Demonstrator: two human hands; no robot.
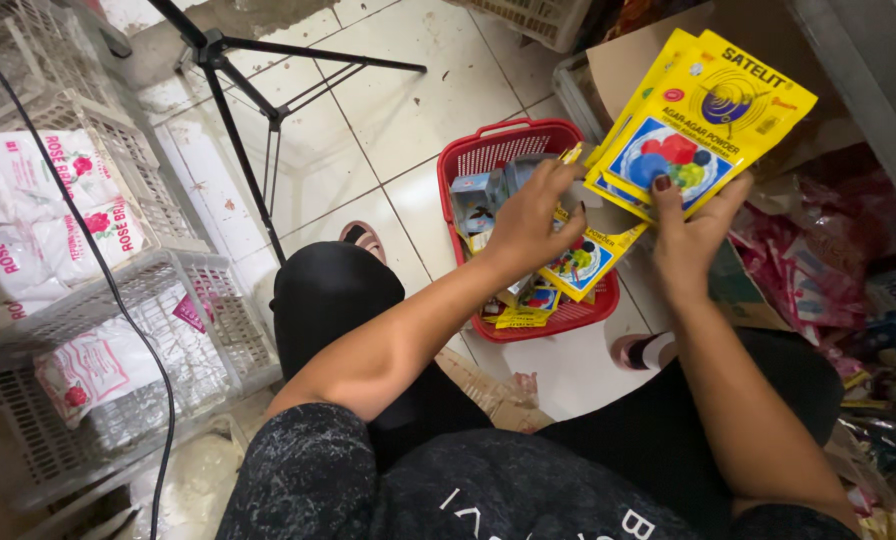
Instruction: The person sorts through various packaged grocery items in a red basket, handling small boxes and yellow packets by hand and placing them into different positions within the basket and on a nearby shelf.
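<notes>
My right hand (pixel 690 232) grips a fanned stack of yellow sachets (pixel 703 120) with a round blue picture, held up over a cardboard box at the right. My left hand (pixel 530 222) reaches over a red plastic basket (pixel 504 150) and pinches more yellow sachets (pixel 586 262) by their top edge. Inside the basket lie further yellow sachets and small blue boxes (pixel 478 195). The basket stands on the white tiled floor between my knees.
White wire baskets (pixel 183 330) at the left hold white bags printed with red roses. A black tripod (pixel 243 95) and a black cable (pixel 118 300) stand on the tiles. A cardboard box (pixel 758 295) and pink packets (pixel 818 280) crowd the right side.
</notes>
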